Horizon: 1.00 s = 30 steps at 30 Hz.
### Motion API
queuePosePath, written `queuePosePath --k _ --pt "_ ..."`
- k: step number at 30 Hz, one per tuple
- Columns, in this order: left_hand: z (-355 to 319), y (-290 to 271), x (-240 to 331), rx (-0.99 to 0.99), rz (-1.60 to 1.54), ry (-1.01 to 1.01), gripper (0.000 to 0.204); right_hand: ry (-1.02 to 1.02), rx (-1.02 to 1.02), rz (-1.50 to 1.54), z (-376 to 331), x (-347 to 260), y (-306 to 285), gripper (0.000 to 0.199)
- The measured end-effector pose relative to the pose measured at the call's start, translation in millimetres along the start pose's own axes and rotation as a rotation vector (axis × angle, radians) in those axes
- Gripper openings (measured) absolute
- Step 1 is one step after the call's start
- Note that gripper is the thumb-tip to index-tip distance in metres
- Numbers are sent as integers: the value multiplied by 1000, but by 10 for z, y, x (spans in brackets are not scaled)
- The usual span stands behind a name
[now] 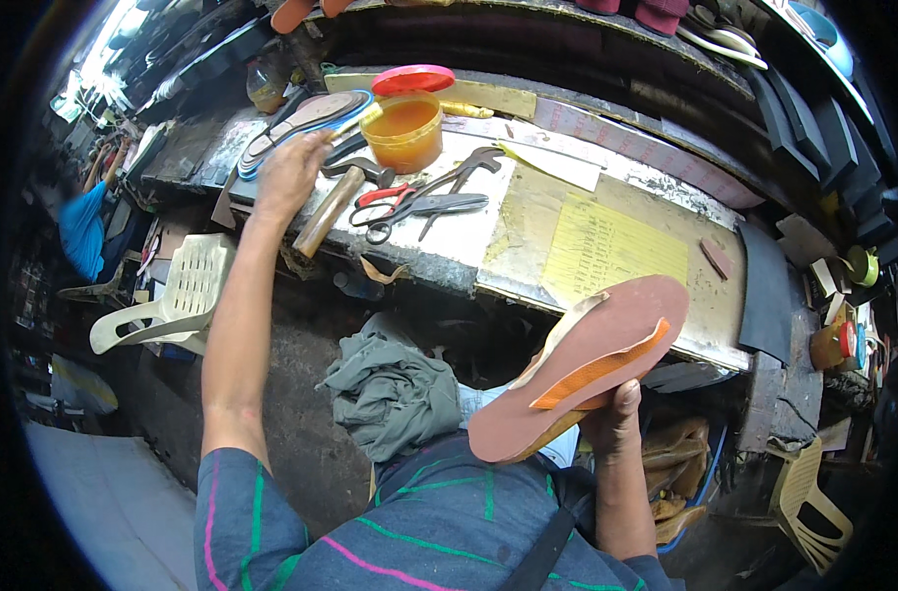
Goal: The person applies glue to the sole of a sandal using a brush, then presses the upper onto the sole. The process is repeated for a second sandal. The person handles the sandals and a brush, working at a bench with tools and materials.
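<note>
My left hand (293, 175) reaches over the left part of the workbench, its fingers closed on a pale, thin-handled brush (352, 122). The brush's far end meets the rim of a clear tub (402, 148) of amber glue-like liquid. In my right hand (614, 419), held up near my body, is a sandal (592, 364). It has a reddish-brown sole and orange straps; my thumb is at its edge and the other fingers are hidden behind it. Close to the tub lie a wooden-handled hammer (331, 212), scissors (395, 205) with red on the handles, and dark metal pincers (471, 169).
Stacked soles (301, 123) lie left of the tub, with a red lid (412, 79) behind it. A yellow written sheet (611, 251) covers part of the bench (518, 266). A plastic chair (188, 291) stands left, and grey-green cloth (390, 389) bunches below. Another person (84, 231) is far left.
</note>
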<state>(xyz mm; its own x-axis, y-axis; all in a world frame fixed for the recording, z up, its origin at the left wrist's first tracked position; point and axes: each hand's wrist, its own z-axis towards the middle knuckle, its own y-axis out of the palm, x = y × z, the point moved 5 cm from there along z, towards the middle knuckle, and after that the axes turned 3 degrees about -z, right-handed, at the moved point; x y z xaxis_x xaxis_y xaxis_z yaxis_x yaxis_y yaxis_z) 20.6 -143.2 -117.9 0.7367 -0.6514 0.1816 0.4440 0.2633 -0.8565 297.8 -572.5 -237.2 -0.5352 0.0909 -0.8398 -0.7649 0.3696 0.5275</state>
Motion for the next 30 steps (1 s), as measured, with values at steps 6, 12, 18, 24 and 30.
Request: queuePosePath --k 6,12,18,24,30 --pt "65 -539 441 -113 289 190 41 20 -4 27 85 122 -36 115" --pt "365 -434 723 -214 471 321 31 41 -32 73 132 156 30 109" --pt "573 -206 912 -280 571 378 32 104 72 127 35 96 -44 127" --pt "534 -528 881 -190 570 300 31 34 13 129 60 151 -90 110" --pt "337 -513 692 -430 407 164 30 58 -16 99 80 107 -7 115"
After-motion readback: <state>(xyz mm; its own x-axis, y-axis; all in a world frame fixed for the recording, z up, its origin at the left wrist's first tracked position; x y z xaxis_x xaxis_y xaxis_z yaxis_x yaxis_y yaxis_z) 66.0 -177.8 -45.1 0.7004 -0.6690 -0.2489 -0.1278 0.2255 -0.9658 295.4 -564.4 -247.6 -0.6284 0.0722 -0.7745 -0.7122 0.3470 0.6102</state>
